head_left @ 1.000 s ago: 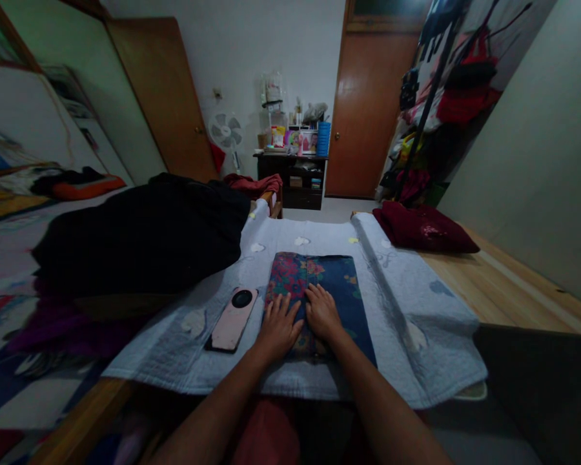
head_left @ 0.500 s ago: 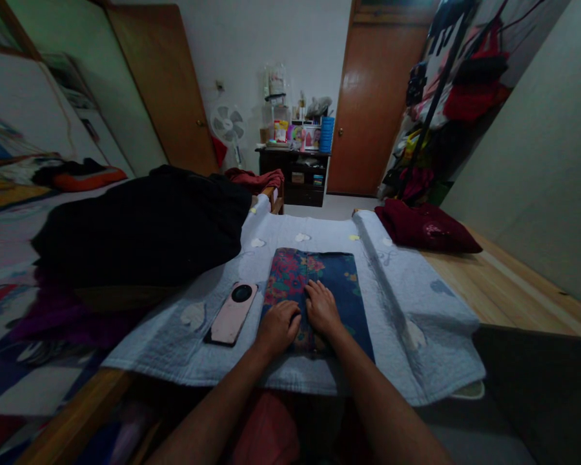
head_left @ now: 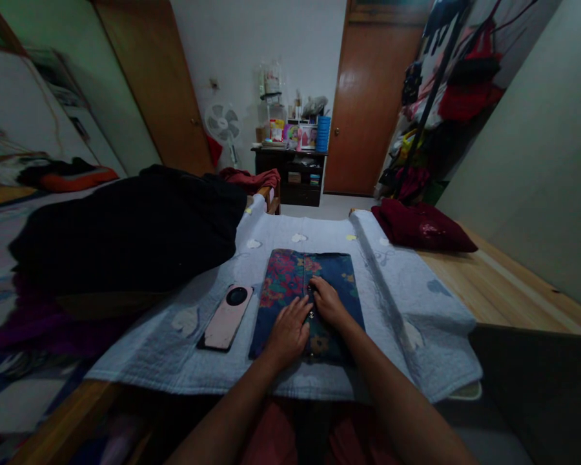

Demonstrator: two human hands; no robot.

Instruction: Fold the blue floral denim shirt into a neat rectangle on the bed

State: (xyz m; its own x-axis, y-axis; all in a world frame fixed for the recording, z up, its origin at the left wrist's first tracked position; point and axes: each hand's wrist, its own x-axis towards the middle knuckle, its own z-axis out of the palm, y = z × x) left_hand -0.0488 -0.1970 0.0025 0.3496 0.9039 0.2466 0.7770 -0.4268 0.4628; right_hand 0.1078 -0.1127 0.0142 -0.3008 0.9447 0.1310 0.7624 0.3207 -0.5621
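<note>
A dark blue floral cloth [head_left: 281, 278], folded into a flat rectangle, lies on the pale quilted sheet [head_left: 392, 290]. My left hand [head_left: 290, 329] rests flat on its lower middle, fingers stretched forward. Just to the right, my right hand [head_left: 326, 300] touches the cloth near its centre seam with its fingers curled; whether they hold anything is hidden. Small shiny spots show on the cloth between my hands. A pink phone [head_left: 226, 320] with a round black camera lies face down to the left of the cloth.
A large black garment [head_left: 130, 232] is heaped at the left. On the right, a folded maroon cloth [head_left: 421, 226] sits by the sheet's far corner. Farther back stand a dark cabinet [head_left: 290, 187], a white fan [head_left: 223, 123] and a wooden door [head_left: 368, 110].
My left hand has flattened, its fingers reaching nearer the seam. The fingers of my right hand have curled in. The view has shifted slightly, and shiny spots now show at the seam.
</note>
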